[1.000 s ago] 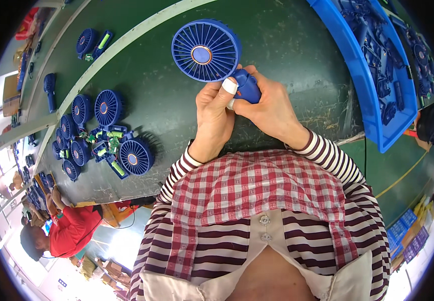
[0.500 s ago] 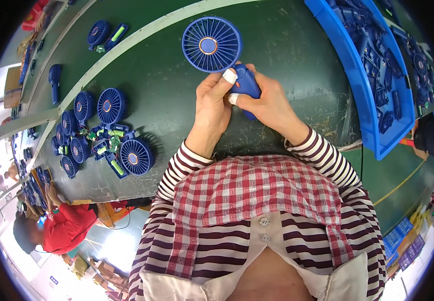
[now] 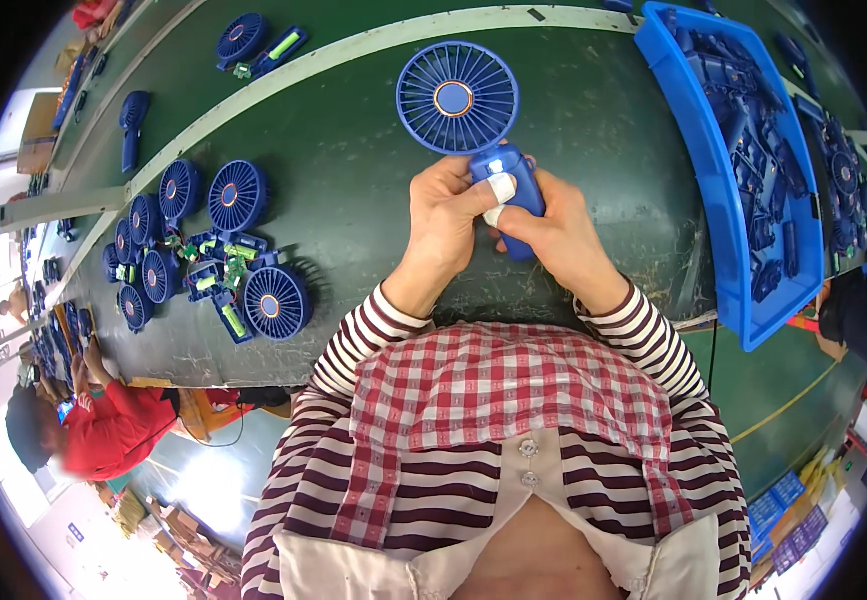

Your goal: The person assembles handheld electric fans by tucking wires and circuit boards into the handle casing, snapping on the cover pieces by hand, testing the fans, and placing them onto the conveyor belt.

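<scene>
A blue handheld fan [image 3: 457, 97] is held upright over the green work table, its round grille facing up with an orange ring at the hub. My left hand [image 3: 445, 215] is closed round the left side of its handle, and my right hand [image 3: 550, 228] grips the right side. Both thumbs, with white coverings on their tips, press on the handle's front. A bright white spot shows near the top of the handle, just above the left thumb. The fingers behind the handle are mostly hidden.
Several opened fans with green parts [image 3: 221, 265] lie to the left on the table [image 3: 353, 330]. A blue bin [image 3: 728, 235] of blue casing pieces stands at right. Beyond a pale strip [image 3: 343, 55] lie another fan [image 3: 130, 130] and fan parts [image 3: 241, 38]. A person in red [image 3: 103, 430] works at far left.
The fan and both hands have shifted slightly right and down in view. My left thumb has moved on the handle, and a bright spot now shows where a red-orange spot was visible.
</scene>
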Demonstrator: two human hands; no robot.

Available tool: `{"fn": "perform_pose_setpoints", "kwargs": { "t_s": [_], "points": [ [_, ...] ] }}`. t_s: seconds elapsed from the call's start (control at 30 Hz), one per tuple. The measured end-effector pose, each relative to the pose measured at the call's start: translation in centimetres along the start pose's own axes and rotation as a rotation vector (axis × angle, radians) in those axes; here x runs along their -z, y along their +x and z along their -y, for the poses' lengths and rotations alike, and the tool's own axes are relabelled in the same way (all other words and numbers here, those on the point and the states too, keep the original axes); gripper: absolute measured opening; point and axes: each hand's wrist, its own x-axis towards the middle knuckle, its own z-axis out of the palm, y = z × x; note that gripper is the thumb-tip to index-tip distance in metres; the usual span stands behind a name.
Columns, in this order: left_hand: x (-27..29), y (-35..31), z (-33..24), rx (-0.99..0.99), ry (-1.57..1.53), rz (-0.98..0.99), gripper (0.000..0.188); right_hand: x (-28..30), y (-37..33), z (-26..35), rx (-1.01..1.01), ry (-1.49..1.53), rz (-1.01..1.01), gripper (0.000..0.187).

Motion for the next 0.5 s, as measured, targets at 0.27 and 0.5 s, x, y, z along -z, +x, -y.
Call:
{"fn": "perform_pose_setpoints", "kwargs": {
  "t_s": [0.27,0.5],
  "points": [
    [-0.3,0.5,-1.4,0.06,0.016,0.091,0.032,1.0,0.3,0.5,-0.04,0.243,0.076,0.029],
    [0.8,0.9,-1.2,0.072,-0.128,0.279,0.068,2.1,0.6,-0.7,-0.123,0.815,0.35,0.047]
  ]
}}
